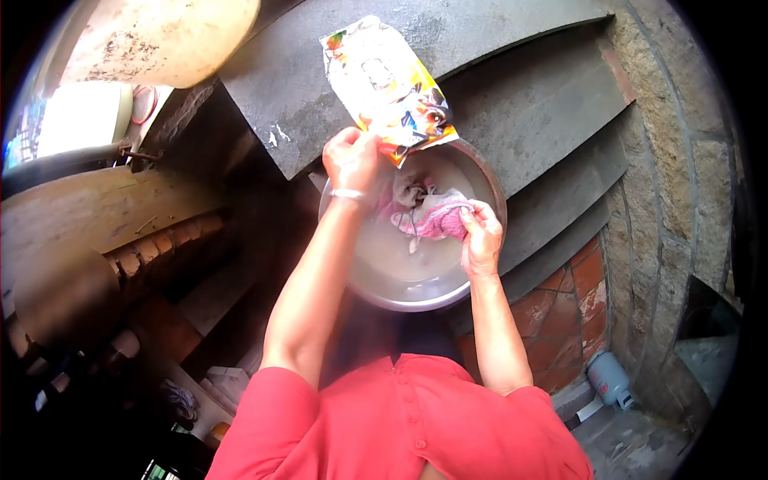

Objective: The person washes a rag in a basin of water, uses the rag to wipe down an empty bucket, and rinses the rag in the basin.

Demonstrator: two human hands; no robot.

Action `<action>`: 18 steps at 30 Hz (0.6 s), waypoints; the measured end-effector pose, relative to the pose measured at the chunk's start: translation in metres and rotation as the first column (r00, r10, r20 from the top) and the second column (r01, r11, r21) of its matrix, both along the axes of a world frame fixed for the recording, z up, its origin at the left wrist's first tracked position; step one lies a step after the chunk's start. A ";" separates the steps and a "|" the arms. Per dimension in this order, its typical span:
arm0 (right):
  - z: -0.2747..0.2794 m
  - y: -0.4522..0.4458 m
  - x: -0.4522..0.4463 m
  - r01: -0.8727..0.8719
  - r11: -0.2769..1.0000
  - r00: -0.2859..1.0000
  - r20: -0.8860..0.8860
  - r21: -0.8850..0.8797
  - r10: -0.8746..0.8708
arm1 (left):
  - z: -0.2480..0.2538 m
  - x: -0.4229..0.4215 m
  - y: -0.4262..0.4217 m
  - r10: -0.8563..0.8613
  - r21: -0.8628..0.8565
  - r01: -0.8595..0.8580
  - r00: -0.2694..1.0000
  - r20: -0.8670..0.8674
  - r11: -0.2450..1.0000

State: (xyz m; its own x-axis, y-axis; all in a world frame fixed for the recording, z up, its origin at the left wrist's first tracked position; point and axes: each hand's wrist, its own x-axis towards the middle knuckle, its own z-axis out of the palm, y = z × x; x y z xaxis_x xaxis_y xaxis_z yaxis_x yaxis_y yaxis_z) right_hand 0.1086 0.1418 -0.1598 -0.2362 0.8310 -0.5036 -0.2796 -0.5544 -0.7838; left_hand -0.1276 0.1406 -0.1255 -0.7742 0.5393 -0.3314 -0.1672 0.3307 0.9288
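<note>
A round metal basin (pixel 404 299) holds cloudy water and a wet pink and white cloth (pixel 440 218). My right hand (pixel 482 238) pinches the cloth's right end at the basin's right side. At the upper left rim, my left hand (pixel 352 162) has its fingers closed beside the lower left edge of a colourful plastic packet (pixel 384 80). The packet lies on the grey stone step, its lower end over the basin's rim. Whether the left fingers grip the packet is hard to make out.
Grey stone steps (pixel 528 112) descend on the right beside a stone wall (pixel 668 144). A grey gas cylinder (pixel 610 379) stands at the lower right. At the upper left is a large pale container (pixel 152 40).
</note>
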 end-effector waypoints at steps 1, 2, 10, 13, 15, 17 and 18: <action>-0.001 -0.003 0.003 0.009 1.000 1.000 -0.013 0.004 -0.009 | -0.001 0.010 -0.022 -0.001 0.026 -0.003 0.990 0.143 1.000; -0.001 -0.006 0.003 0.015 1.000 1.000 -0.023 -0.011 -0.016 | -0.001 0.020 -0.043 0.004 0.043 -0.016 0.959 0.283 0.999; -0.003 -0.013 -0.022 -0.130 0.990 0.984 0.132 0.049 0.122 | -0.048 0.063 -0.054 -0.127 0.121 0.060 0.719 0.683 0.991; -0.005 -0.041 -0.033 -0.465 0.851 0.828 0.460 0.244 0.320 | -0.071 0.078 -0.047 -0.002 0.099 -0.108 0.664 0.748 0.989; -0.007 -0.041 -0.033 -0.504 0.759 0.763 0.625 0.412 0.167 | -0.081 0.085 -0.051 0.021 0.107 -0.156 0.653 0.757 0.982; -0.007 -0.027 -0.031 -0.446 0.809 0.714 0.697 0.383 0.065 | -0.079 0.086 -0.060 0.082 0.064 -0.193 0.660 0.746 0.979; -0.011 -0.015 -0.027 -0.400 0.839 0.692 0.722 0.368 0.014 | -0.077 0.087 -0.064 0.110 0.041 -0.209 0.661 0.742 0.977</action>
